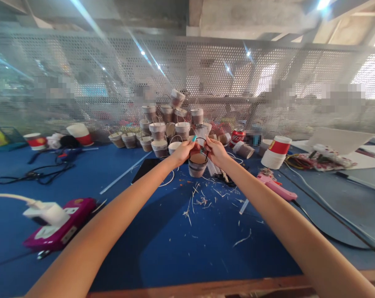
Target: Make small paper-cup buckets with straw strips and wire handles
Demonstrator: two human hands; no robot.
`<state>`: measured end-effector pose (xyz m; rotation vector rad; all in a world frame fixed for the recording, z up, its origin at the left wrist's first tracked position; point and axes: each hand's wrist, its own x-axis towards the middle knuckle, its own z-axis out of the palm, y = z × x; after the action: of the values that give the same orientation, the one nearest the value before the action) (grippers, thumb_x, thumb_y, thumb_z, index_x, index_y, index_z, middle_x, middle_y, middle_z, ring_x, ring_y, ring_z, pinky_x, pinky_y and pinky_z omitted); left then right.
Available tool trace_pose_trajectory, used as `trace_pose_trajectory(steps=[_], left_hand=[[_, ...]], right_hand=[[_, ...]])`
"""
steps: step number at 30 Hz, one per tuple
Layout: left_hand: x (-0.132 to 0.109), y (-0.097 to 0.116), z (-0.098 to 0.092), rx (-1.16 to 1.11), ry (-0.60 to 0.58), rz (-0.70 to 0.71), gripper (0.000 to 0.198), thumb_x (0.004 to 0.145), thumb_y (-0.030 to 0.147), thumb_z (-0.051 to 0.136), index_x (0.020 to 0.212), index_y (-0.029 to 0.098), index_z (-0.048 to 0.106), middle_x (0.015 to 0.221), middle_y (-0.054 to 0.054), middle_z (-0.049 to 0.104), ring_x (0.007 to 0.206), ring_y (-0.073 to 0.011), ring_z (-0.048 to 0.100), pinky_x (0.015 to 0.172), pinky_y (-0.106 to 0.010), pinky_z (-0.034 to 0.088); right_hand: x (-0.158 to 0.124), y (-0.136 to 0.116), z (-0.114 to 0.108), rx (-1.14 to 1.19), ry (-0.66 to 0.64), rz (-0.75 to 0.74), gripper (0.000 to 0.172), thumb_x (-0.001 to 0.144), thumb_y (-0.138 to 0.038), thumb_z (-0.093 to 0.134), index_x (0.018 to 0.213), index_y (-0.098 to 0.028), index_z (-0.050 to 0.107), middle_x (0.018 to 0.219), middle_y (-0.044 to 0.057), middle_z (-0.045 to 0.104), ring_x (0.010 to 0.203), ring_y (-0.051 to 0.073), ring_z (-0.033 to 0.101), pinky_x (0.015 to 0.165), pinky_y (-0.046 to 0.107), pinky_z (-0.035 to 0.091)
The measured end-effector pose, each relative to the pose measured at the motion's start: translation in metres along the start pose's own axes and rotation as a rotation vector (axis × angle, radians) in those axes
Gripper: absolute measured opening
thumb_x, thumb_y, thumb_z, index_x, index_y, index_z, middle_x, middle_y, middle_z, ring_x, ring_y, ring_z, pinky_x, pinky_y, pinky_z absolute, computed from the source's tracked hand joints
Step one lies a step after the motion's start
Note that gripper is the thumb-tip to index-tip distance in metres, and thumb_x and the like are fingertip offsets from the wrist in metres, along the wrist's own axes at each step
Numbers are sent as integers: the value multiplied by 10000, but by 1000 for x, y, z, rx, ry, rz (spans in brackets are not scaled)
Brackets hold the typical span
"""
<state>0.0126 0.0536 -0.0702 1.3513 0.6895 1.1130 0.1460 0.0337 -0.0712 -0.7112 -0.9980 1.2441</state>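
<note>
A small brown bucket [197, 169] with a pale rim band stands upright on the blue table, between and just below my hands. A thin dark handle [201, 138] arches above its opening. My left hand [181, 153] pinches the left side of this handle, and a turquoise nail shows at its fingertips. On the other side, my right hand [217, 151] has its fingers closed on the handle too. Where the handle ends meet the bucket is partly hidden by the fingers. Behind my hands, similar small buckets [158, 131] are stacked in a heap, many with looped handles.
Pale fibre scraps [202, 201] litter the table before the bucket. A pink glue gun [277, 187] lies right, near stacked paper cups [276, 152] and a red can [237, 138]. At left sits a purple power strip [78, 211] with a white plug. A perforated screen [113, 82] rises behind.
</note>
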Motion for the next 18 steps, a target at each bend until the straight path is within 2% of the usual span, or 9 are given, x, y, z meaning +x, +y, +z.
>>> trace_pose_trajectory(steps=[4, 13, 18], left_hand=[[3, -4, -4, 156, 8, 57, 284, 865, 216, 494, 612, 139, 597, 655, -27, 620, 718, -148, 584, 823, -304, 449], [-3, 6, -17, 508, -123, 173, 400, 846, 356, 497, 508, 167, 597, 629, -37, 648, 711, -180, 588, 748, -291, 431], [-7, 8, -22, 522, -216, 156, 502, 815, 479, 515, 406, 186, 508, 505, -30, 602, 653, -181, 600, 747, -302, 452]], right_hand=[[-1, 0, -2, -65, -18, 15, 400, 731, -443, 715, 547, -183, 473, 403, -80, 365, 388, 50, 309, 428, 181, 342], [4, 6, -10, -175, -26, -60, 391, 732, -425, 693, 501, -166, 514, 373, -65, 410, 359, 38, 317, 407, 187, 293], [5, 8, -12, -195, -43, -82, 408, 685, -456, 720, 485, -170, 510, 373, -58, 412, 359, 40, 318, 386, 196, 252]])
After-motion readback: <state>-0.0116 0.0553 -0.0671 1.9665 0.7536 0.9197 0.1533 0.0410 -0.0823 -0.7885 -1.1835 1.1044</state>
